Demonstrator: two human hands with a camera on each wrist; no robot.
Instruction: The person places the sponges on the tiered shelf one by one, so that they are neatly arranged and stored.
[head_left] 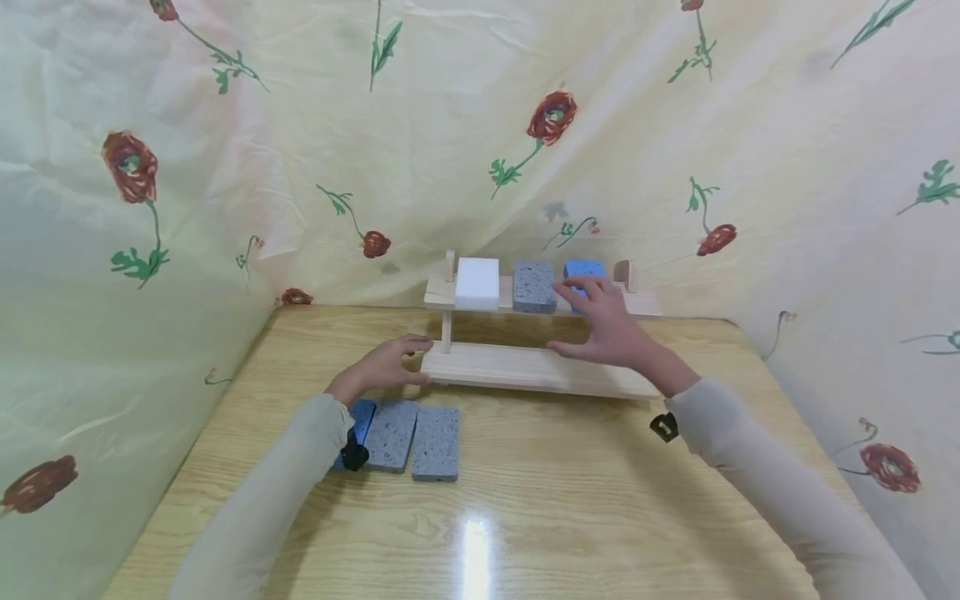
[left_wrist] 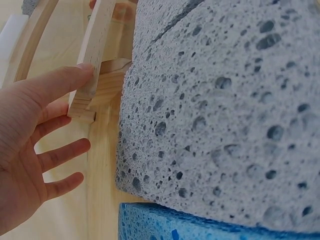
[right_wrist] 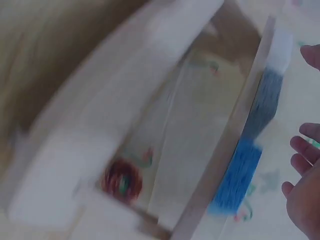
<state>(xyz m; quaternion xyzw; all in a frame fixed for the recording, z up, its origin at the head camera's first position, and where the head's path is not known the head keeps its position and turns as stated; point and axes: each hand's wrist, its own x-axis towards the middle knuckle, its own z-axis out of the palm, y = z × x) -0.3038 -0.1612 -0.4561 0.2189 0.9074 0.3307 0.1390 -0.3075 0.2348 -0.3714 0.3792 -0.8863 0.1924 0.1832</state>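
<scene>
A small two-tier wooden shelf point(head_left: 510, 367) stands at the back of the table. On its upper board sit a white sponge point(head_left: 477, 282), a grey sponge point(head_left: 534, 287) and a blue sponge point(head_left: 583, 267), spaced apart. My left hand point(head_left: 378, 365) grips the left end of the lower board; in the left wrist view the thumb point(left_wrist: 65, 82) presses the wood while the other fingers spread. My right hand point(head_left: 609, 325) is spread and holds nothing, overlapping the blue sponge in the head view. The right wrist view is blurred, with the fingertips point(right_wrist: 304, 150) beside the upper row.
Two grey sponges point(head_left: 435, 444) lie side by side on the wooden table point(head_left: 555, 500), front left of the shelf. A blue sponge point(head_left: 364, 417) beside them is partly hidden by the left wrist. Flower-patterned cloth point(head_left: 450, 150) hangs close behind the shelf and along both sides.
</scene>
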